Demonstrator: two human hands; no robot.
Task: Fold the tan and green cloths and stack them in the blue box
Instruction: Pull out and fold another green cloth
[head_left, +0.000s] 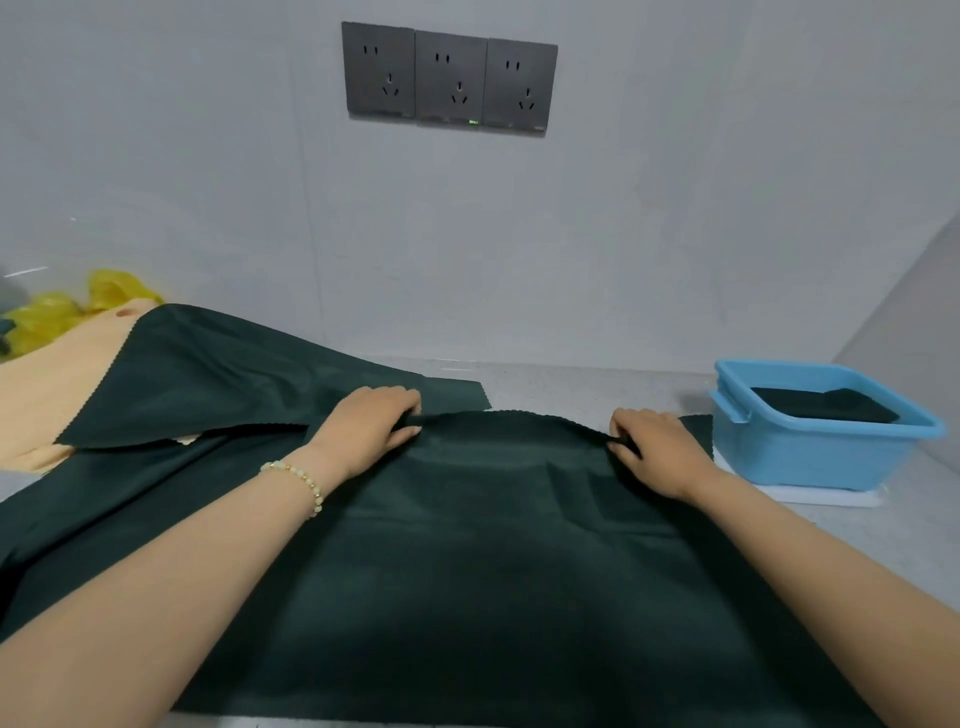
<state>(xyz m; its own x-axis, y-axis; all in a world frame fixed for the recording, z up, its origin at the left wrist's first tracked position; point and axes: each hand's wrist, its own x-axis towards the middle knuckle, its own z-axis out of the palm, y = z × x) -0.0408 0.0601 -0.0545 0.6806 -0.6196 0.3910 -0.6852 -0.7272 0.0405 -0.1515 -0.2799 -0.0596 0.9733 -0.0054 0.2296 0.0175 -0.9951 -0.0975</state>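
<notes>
Pinched green cloth (467, 545) far edge in left grip (371, 426) and right grip (657, 447); possibly risked skewed fold through uneven pull.

Dim, even, soft light; wide-angle bending at edges; slightly soft focus.
</notes>
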